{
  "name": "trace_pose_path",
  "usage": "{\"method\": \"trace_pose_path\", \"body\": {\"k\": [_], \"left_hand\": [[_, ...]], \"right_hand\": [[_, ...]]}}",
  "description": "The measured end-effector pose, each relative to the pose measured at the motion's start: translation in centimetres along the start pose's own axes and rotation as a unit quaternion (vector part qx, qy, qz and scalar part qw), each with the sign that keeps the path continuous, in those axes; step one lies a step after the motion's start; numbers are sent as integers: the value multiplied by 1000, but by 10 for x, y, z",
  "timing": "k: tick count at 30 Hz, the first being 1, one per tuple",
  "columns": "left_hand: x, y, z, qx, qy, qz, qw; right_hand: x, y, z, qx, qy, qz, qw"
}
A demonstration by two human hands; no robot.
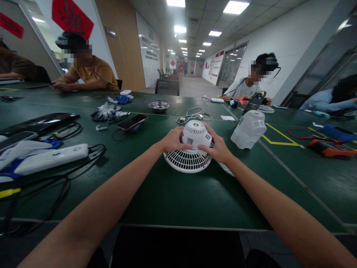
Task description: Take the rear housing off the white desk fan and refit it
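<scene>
A white fan head [196, 134] rests grille-down over the green table in front of me, its round motor housing facing up. The slotted grille [188, 160] spreads out beneath the housing toward me. On the housing's left side lies my left hand [175, 140], thumb pressed across the front and fingers curled round behind. My right hand [218, 146] grips the opposite side the same way, with its thumb near the other one. A small printed label shows between the hands. The far fingertips are hidden behind the housing.
Behind the fan lies a coiled white cable [195, 113], with a metal bowl [158, 107] farther back. A white plastic housing [249, 129] stands at right. Leftward are a phone [132, 122], gloves [107, 111] and a power strip [52, 159]. An orange multimeter [330, 149] lies far right. Several people sit around.
</scene>
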State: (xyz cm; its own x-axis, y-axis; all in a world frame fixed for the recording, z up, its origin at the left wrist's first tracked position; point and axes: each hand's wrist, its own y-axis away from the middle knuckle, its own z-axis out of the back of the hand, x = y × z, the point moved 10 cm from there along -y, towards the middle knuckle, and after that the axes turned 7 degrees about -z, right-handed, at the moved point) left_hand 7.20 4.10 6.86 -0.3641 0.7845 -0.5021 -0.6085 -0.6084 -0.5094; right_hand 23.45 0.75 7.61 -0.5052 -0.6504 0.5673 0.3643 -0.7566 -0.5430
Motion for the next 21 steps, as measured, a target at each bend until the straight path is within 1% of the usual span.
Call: {"method": "trace_pose_path", "body": {"k": [6, 12, 17, 21], "left_hand": [[3, 0, -1, 8, -6, 5, 1000], [7, 1, -3, 16, -29, 16, 999], [4, 1, -2, -1, -18, 29, 999], [4, 1, -3, 9, -22, 18, 1000]], "right_hand": [[-1, 0, 1, 14, -20, -16, 1000], [1, -1, -2, 21, -9, -9, 1000], [0, 0, -3, 10, 6, -8, 1000], [0, 1, -3, -2, 15, 0, 1000]]}}
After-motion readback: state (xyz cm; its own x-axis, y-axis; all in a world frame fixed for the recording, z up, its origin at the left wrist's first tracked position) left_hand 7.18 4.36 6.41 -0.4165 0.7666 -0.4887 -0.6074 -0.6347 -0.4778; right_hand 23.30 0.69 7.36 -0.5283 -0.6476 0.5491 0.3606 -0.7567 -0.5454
